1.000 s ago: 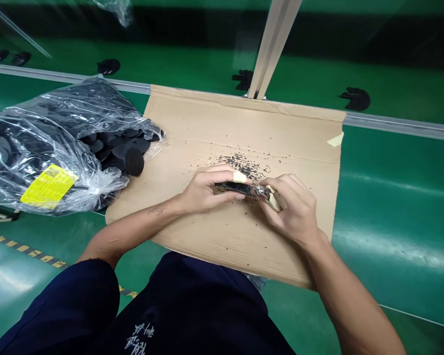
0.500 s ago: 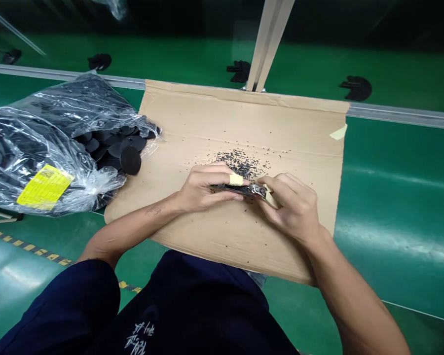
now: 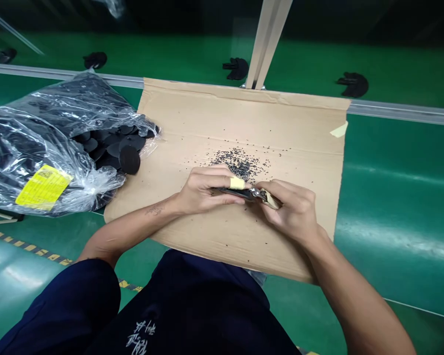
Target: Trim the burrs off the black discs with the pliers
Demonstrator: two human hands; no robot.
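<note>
My left hand (image 3: 207,190) is closed on a thin black disc (image 3: 231,191), which I see nearly edge-on between thumb and fingers. Yellow tape (image 3: 237,183) wraps one of its fingers. My right hand (image 3: 292,204) grips small shiny metal clippers (image 3: 258,193), their head meeting the disc's right edge. A pale yellow wrapping (image 3: 272,201) shows by the right thumb; whether it is on the tool or the thumb is unclear. Just beyond both hands, many tiny black scraps (image 3: 240,161) lie scattered on a cardboard sheet (image 3: 192,108).
On the left, a clear plastic bag (image 3: 52,133) full of black discs (image 3: 129,159) spills onto the cardboard. It carries a yellow label (image 3: 44,187). A metal-framed panel with an upright post (image 3: 269,44) borders the far side. A tape scrap (image 3: 339,129) sticks to the cardboard's right edge.
Both hands stay almost in place. The right fingers have closed a little further around the clippers, and the view has shifted slightly.
</note>
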